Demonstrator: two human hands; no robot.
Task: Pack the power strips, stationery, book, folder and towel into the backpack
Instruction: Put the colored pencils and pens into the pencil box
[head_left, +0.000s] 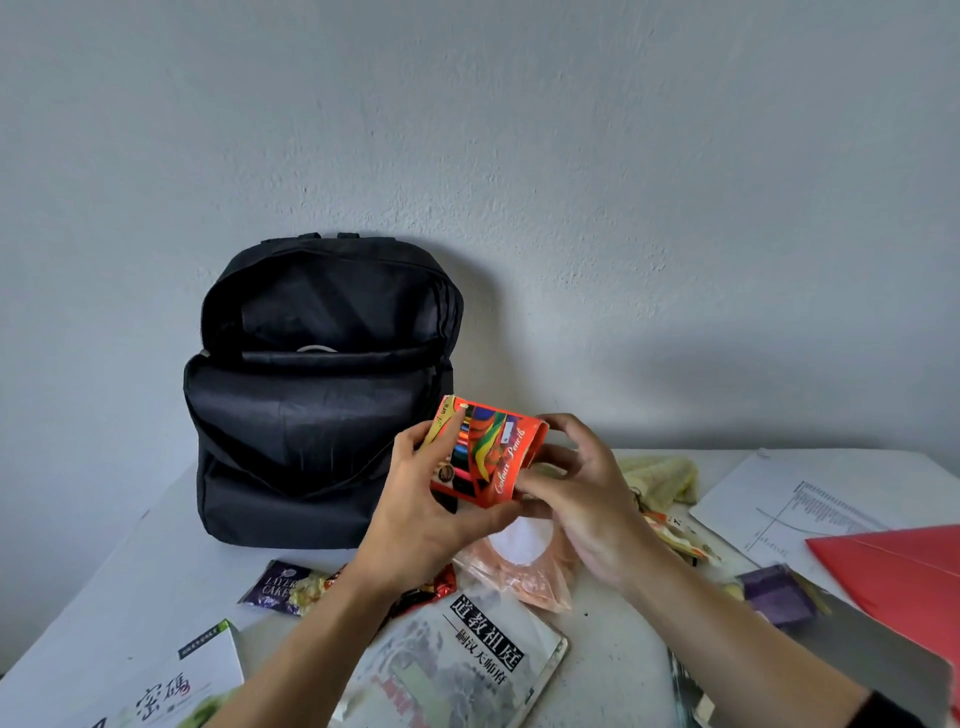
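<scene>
Orange cardboard, a box of colour pencils (485, 457), is held between both hands above the bench (623, 649), just in front of the black backpack (322, 389), which stands open against the wall. The left hand (415, 514) has its grip curled round the box's left side; the right hand (587, 499) pinches its right end. A book (467, 660), a red folder (904, 566) and a yellowish towel (660, 475) lie on the bench.
</scene>
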